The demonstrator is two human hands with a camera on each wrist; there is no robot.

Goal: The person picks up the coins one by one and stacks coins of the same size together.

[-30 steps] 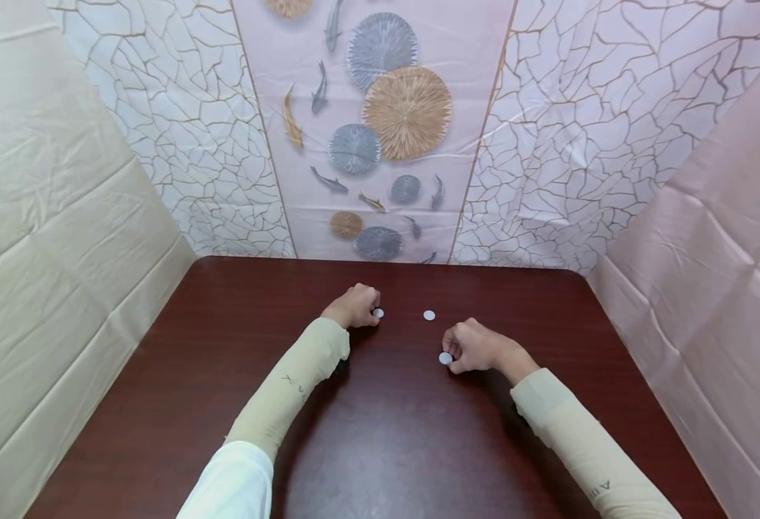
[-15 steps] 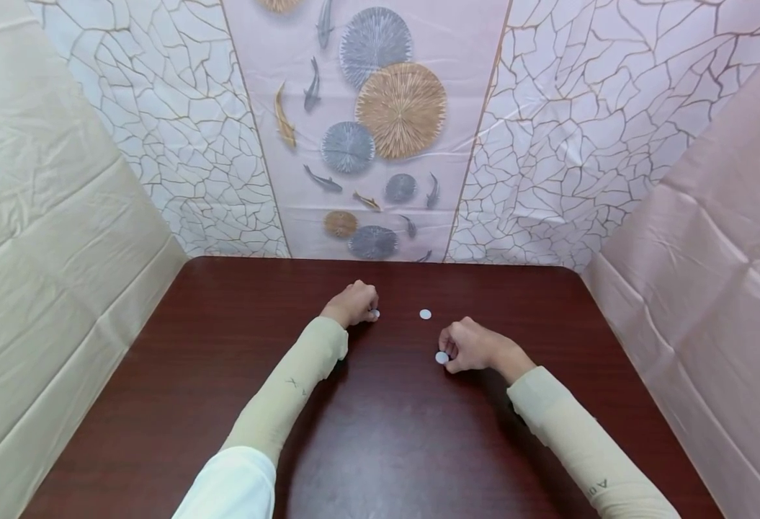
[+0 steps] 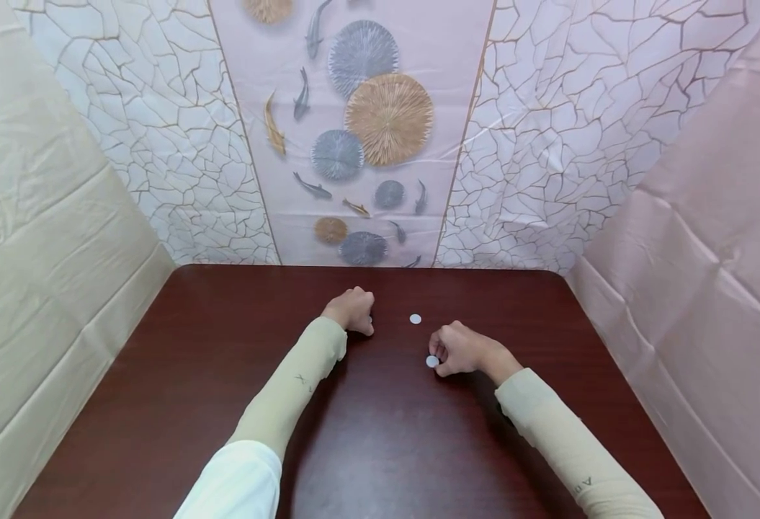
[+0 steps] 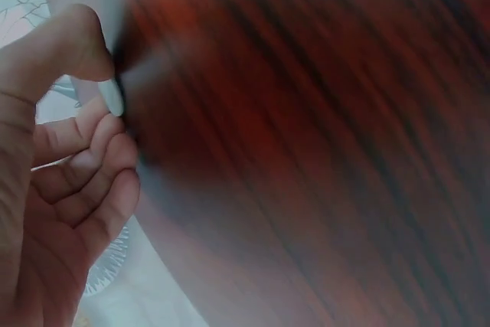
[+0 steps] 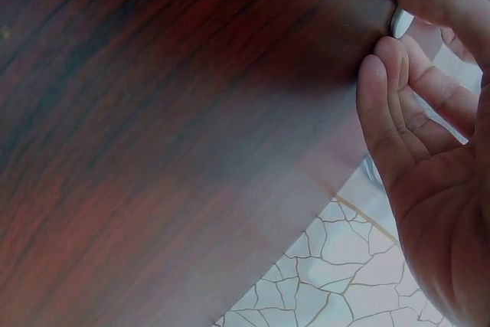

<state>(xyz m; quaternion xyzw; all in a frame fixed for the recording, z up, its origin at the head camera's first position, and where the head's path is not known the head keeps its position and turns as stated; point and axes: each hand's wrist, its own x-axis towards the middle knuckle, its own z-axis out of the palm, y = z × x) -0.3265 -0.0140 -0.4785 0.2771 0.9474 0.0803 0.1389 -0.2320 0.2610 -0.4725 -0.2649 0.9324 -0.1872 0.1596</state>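
Observation:
At the far middle of the table my left hand (image 3: 351, 310) pinches a small white disc (image 4: 112, 97) at the tabletop. Its edges lie between thumb and index finger in the left wrist view, and the hand mostly hides it in the head view. Nearer to me and further right, my right hand (image 3: 462, 349) holds a second white disc (image 3: 432, 361) between thumb and forefinger, flat against the wood. The disc's rim (image 5: 400, 22) shows between those fingers in the right wrist view. A third white disc (image 3: 415, 318) lies untouched between the two hands, toward the back.
The dark red-brown wooden table (image 3: 367, 440) has rounded far corners. A patterned cloth wall (image 3: 516, 180) rises behind its back edge. Plain pale cloth hangs along the left side (image 3: 62, 288) and the right side (image 3: 671, 238).
The head view has swung slightly right. My left hand has crept right toward the loose disc, and its fingers now cover more of the disc they hold. The right hand keeps its place.

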